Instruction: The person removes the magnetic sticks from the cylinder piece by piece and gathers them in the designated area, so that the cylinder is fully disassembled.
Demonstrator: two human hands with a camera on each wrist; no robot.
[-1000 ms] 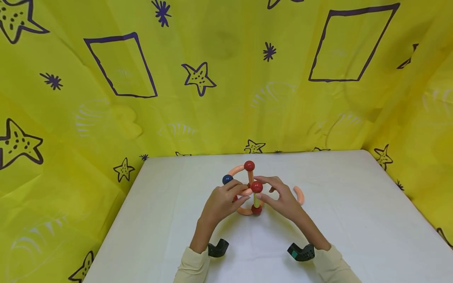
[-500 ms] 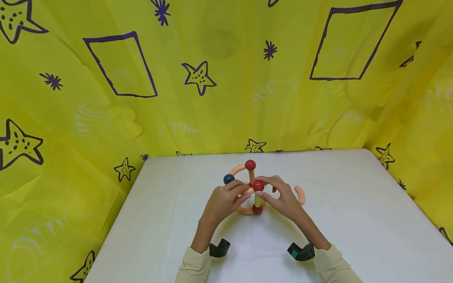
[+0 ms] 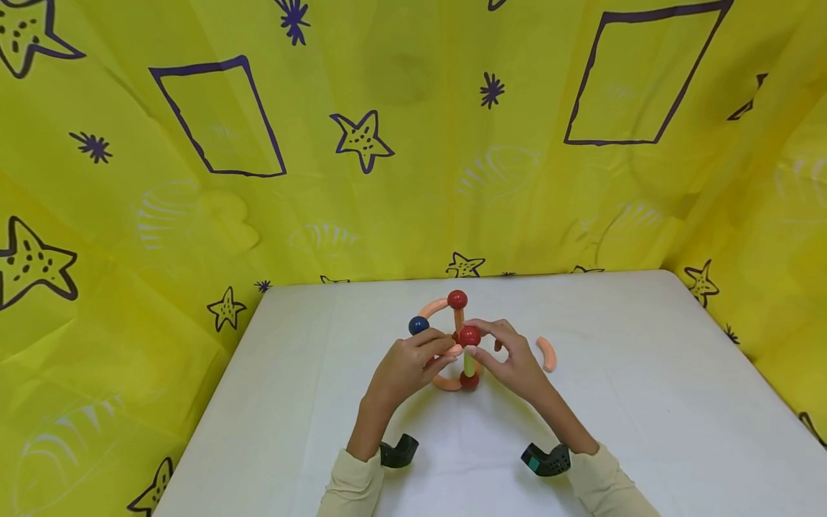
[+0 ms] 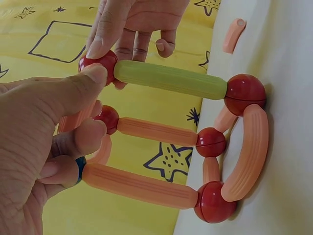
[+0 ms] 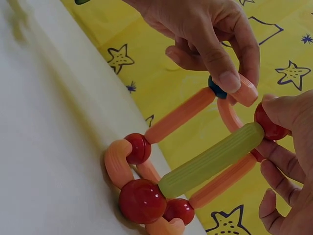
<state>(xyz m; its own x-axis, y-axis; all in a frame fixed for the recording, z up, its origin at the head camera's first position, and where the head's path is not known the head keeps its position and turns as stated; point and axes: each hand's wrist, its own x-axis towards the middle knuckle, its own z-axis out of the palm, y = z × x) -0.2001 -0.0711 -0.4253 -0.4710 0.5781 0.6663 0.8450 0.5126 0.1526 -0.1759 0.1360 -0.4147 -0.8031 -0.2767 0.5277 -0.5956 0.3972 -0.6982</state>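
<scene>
Rod-and-ball toy frame (image 3: 452, 345) of orange plastic rods and red balls stands mid-way on the white table (image 3: 646, 402). Left hand (image 3: 403, 366) pinches a curved orange rod (image 5: 243, 93) by the blue ball (image 3: 418, 325); right hand (image 3: 510, 362) pinches the red top ball (image 3: 469, 335) on the green rod (image 4: 171, 78). One loose curved orange piece (image 3: 548, 353) lies just beside.

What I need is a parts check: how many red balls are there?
5 red balls: three on the table, two raised, one held between left hand and right hand. Fingers may hide more.
</scene>
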